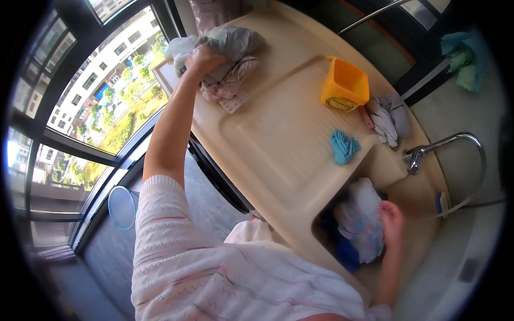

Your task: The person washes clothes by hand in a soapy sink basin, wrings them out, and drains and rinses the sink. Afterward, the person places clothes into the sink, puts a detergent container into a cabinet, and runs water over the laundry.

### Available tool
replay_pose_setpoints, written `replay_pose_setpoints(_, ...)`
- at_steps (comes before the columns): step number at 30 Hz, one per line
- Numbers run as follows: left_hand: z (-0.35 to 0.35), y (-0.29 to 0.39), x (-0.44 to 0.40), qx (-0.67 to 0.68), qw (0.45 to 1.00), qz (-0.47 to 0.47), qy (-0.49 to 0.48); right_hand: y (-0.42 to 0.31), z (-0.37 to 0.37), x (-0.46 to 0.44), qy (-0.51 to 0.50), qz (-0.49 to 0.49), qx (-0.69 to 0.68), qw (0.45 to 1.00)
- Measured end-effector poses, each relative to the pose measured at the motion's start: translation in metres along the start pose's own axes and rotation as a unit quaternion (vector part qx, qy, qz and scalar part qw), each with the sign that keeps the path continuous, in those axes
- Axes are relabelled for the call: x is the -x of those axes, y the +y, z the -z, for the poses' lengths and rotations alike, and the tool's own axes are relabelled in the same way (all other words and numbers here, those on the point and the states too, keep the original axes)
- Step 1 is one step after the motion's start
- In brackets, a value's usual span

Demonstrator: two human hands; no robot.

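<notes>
At the far left end of the counter, my left hand [206,59] reaches out with its fingers closed on a bunched pale grey garment [235,43]. Beneath that garment lies a crumpled dusty-pink garment [230,85]. In the sink [316,222] at lower right, my right hand [392,219] has its fingers curled round the edge of a whitish cloth with pink and blue patches [364,224]. Dark blue fabric [348,254] shows under this cloth. My right hand is slightly blurred.
An orange plastic container [345,85] stands on the ribbed counter [267,144]. Beside it lie a greyish cloth [391,120] and a turquoise cloth [344,147]. A chrome faucet [415,158] arches over the sink's right side; a brush [442,205] rests nearby. A bluish bucket [122,208] stands on the floor.
</notes>
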State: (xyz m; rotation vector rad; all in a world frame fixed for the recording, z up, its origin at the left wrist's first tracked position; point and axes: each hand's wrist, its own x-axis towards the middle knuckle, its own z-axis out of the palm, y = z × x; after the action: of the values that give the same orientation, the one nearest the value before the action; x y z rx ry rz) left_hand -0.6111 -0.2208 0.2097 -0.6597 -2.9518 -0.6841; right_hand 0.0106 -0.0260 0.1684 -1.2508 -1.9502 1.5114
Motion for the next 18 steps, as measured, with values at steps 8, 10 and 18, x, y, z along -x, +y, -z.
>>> replay_pose_setpoints(8, 0.034, 0.013, 0.088, 0.028, 0.975, -0.140, -0.170, -0.125, -0.214, -0.091, -0.307, 0.023, -0.095, 0.947)
replay_pose_setpoints(10, 0.052, 0.000, 0.070, 0.073, 0.957, -0.220, -0.175, -0.149, -0.259, -0.105, -0.315, -0.019, -0.125, 0.941)
replay_pose_setpoints(18, -0.005, -0.066, -0.069, 0.040, 0.996, -0.032, -0.079, -0.177, -0.321, -0.132, -0.284, -0.033, -0.115, 0.951)
